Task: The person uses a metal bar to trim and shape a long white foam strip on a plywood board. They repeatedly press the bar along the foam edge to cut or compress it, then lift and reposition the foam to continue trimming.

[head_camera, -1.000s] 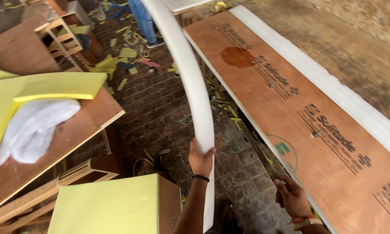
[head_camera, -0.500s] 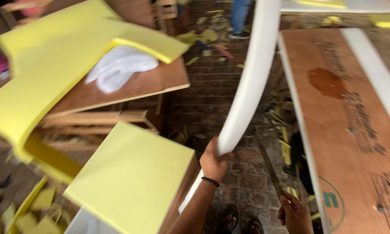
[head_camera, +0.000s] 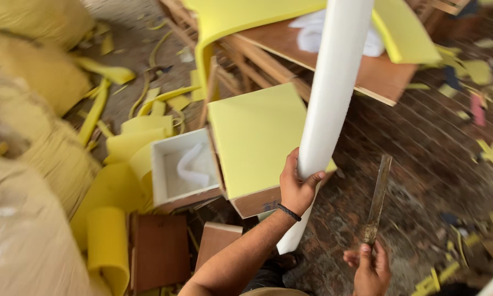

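My left hand [head_camera: 297, 186] grips a long white foam strip [head_camera: 331, 93] near its lower end; the strip rises up and out of the top of the view. A black band sits on that wrist. My right hand [head_camera: 370, 268], low in the view, holds a long thin knife blade [head_camera: 378, 197] pointing upward, just right of the strip and apart from it. Directly behind my left hand stands a wooden box topped with yellow foam [head_camera: 255, 137].
An open white-lined box [head_camera: 183, 170] sits left of the foam-topped one. Yellow foam scraps [head_camera: 120, 148] and rolls litter the left. A wooden bench with yellow foam and white cloth [head_camera: 312, 33] stands behind. Brick floor [head_camera: 433, 153] shows at right, large sacks [head_camera: 32, 164] at left.
My view has swung left, away from the long plywood board, toward the foam boxes and scraps. My left hand keeps its grip on the white strip; the knife blade has come up into view.
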`<state>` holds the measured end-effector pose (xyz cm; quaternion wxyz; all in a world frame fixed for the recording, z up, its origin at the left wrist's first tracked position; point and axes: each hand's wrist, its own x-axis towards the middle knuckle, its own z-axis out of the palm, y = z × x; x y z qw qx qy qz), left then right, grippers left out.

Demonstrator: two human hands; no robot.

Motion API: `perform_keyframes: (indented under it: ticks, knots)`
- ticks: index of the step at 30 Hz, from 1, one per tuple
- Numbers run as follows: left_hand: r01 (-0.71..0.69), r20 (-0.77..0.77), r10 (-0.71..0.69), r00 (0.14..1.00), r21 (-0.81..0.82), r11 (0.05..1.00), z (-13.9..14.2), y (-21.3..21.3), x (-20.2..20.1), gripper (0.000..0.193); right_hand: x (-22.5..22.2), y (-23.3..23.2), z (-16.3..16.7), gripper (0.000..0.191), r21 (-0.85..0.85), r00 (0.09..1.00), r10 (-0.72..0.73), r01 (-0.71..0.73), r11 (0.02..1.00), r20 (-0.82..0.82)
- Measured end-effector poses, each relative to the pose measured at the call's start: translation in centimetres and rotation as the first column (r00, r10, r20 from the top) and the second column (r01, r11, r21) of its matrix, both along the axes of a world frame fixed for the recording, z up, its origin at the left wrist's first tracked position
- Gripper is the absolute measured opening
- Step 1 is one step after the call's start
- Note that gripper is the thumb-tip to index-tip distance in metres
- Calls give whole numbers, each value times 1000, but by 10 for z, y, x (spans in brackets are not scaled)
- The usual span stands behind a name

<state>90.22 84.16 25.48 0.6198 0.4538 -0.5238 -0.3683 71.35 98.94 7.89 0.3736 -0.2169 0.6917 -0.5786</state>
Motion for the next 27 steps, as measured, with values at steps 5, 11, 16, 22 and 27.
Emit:
perform_keyframes:
  ticks: [5,11,16,22,27]
  knots:
    - [-199,-146,196,970,-7,980,-7,-30,64,68,18,-63,-30,29,40,918,376,-384,923,127]
    - [-469,-167,442,881,-196,861,-3,-114,229,79,66,-126,-34,24,47,785,601,-613,789,147]
    - [-850,72,889,452,-268,453,28,-120,386,71,114,-184,-1,23,125,703,674,-707,696,224]
    - [-701,196,697,690,-63,711,-2,-103,360,44,155,-194,23,23,1,714,687,-693,721,137]
    - [-540,213,510,833,113,834,-35,-123,322,35,164,-190,19,21,-16,756,648,-650,760,92]
